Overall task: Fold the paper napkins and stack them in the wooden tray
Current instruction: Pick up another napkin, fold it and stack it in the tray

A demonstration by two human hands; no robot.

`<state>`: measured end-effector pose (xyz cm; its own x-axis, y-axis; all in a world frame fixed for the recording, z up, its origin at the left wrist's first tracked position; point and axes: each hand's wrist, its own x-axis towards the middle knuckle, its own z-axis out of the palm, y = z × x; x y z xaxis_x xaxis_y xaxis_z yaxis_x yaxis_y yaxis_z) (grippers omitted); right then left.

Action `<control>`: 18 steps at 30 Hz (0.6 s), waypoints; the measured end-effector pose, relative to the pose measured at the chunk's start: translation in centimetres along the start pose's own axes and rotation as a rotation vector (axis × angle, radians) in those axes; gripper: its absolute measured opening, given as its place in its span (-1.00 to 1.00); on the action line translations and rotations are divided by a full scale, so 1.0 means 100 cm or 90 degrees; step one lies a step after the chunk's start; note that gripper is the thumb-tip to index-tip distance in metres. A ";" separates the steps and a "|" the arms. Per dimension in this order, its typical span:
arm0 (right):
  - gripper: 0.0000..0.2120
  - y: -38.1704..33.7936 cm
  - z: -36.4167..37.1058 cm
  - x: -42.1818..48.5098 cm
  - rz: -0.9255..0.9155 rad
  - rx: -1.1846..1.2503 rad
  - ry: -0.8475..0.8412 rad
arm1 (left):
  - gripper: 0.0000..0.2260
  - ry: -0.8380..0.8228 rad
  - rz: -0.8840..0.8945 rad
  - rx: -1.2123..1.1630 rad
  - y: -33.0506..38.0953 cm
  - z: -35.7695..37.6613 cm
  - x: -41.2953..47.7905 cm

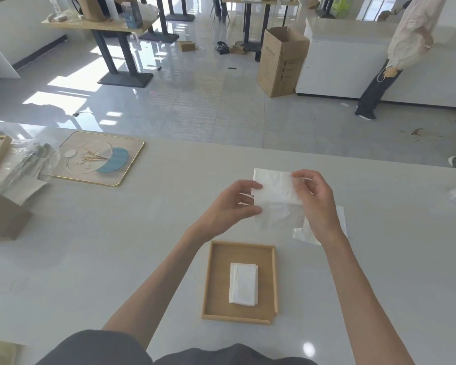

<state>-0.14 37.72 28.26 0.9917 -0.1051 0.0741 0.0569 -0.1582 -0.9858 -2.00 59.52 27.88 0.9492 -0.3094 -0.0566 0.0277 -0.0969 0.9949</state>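
Gold-rimmed decorative tray (121,177) far left; cardboard box (281,64) on floor.

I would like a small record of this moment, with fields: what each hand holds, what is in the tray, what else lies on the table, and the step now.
left hand: left hand pinches the left edge of the napkin
right hand: right hand pinches its top right edge
napkin: held above the table, partly folded
tray: wooden tray holds folded napkins, lying flat
loose napkin: loose napkin lies on the table, partly hidden by the right hand
step now: folding; held napkin not yet in the tray
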 end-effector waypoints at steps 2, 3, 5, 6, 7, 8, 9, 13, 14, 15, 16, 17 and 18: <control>-0.80 0.002 -0.007 -0.002 0.051 0.028 -0.082 | -0.65 0.026 0.004 -0.003 -0.001 0.001 0.003; -0.71 0.003 -0.009 -0.004 0.074 0.038 -0.134 | -0.65 0.040 0.008 -0.004 -0.002 0.001 0.004; -0.51 0.005 -0.013 -0.006 0.085 0.016 -0.201 | -0.65 0.066 0.017 -0.005 -0.004 -0.001 0.006; -0.45 0.006 -0.013 -0.007 0.080 -0.008 -0.212 | -0.65 0.075 0.019 -0.001 -0.004 -0.003 0.007; -0.43 0.007 -0.012 -0.008 0.071 -0.027 -0.210 | -0.65 0.078 0.020 0.004 -0.004 -0.003 0.008; -0.46 0.007 -0.010 -0.009 0.054 -0.040 -0.200 | -0.65 0.076 0.018 0.011 -0.004 -0.004 0.009; -0.50 0.007 -0.009 -0.009 0.035 -0.047 -0.188 | -0.64 0.072 0.016 0.017 -0.004 -0.003 0.010; -0.59 0.003 -0.007 -0.009 -0.003 -0.044 -0.166 | -0.65 0.085 0.014 0.064 -0.003 0.000 0.011; -0.59 0.002 -0.007 -0.009 -0.003 -0.044 -0.168 | -0.66 0.091 0.015 0.077 -0.004 0.000 0.011; -0.60 0.003 -0.006 -0.009 0.000 -0.044 -0.170 | -0.66 0.095 0.016 0.086 -0.004 0.000 0.012; -0.60 0.003 -0.006 -0.009 0.006 -0.043 -0.170 | -0.65 0.098 0.016 0.094 -0.004 0.000 0.012; -0.59 0.004 -0.006 -0.010 0.012 -0.039 -0.172 | -0.64 0.101 0.016 0.101 -0.005 0.000 0.012; -0.58 0.004 -0.006 -0.010 0.018 -0.033 -0.176 | -0.64 0.102 0.016 0.107 -0.005 -0.001 0.012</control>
<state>-1.14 37.21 27.87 0.9870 0.1604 -0.0049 0.0293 -0.2105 -0.9772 -0.89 59.27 27.34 0.9870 -0.1606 -0.0045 -0.0364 -0.2507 0.9674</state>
